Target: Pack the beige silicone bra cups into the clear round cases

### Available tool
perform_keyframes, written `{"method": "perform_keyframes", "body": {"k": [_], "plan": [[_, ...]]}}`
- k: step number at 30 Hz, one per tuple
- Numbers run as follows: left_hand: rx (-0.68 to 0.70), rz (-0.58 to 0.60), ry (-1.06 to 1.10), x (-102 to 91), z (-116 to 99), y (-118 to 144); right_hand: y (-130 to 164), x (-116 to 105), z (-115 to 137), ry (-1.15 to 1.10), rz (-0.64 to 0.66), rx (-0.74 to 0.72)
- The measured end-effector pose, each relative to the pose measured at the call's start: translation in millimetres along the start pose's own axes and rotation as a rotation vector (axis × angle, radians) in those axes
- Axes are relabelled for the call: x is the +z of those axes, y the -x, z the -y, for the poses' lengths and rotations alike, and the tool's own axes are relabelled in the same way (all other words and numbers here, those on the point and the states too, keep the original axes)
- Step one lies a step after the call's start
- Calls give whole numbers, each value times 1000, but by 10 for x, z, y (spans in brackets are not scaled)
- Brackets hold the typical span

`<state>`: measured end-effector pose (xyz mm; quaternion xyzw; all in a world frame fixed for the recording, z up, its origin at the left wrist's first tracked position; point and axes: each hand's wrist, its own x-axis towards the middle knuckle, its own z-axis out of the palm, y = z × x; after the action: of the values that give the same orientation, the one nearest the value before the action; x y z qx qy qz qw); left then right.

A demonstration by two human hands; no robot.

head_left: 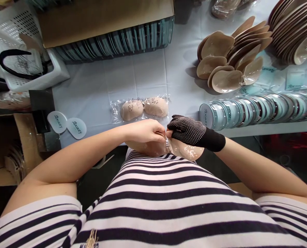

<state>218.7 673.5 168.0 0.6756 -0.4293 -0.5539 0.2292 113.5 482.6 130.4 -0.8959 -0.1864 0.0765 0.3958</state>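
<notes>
Head view. White perforated basket [26, 51] holding a black band [12, 63]; clear bag [140, 108] containing two beige pads. Pale blue tabletop [148, 75] bearing stacked beige cups [228, 58]. Left hand [145, 132], bare, and gloved right hand [187, 131] each grip closed on paired glossy beige cups [184, 151] at the tabletop's near edge, joined by a central clasp.

Packing workshop: stacked beige bra pads [231, 55] and lidded cases [259, 108] crowd the table [96, 86]

The pale blue tablecloth [96, 89] is open in the middle of the frame, around the clear bag of beige pads [140, 108]. The white plastic basket [24, 51] closes the upper left, and the pile of beige cups [228, 58] with the row of round teal lids [259, 110] closes the right.
</notes>
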Motion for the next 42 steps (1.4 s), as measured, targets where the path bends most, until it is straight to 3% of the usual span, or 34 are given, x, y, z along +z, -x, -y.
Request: {"method": "perform_keyframes", "body": {"k": [25, 35, 37, 39, 42], "plan": [[-25, 3, 12, 23, 12, -15, 1, 13, 14, -53, 8, 15], [-11, 72, 75, 12, 17, -70, -53, -118, -81, -214, 327, 34], [-11, 66, 128, -3, 51, -68, -57, -210, -192, -249, 237, 113], [-25, 63, 184, -13, 111, -51, -10, -261, -368, -256, 25, 253], [-62, 34, 276, -4, 234, -15, 168, -132, -683, -293, -263, 502]]}}
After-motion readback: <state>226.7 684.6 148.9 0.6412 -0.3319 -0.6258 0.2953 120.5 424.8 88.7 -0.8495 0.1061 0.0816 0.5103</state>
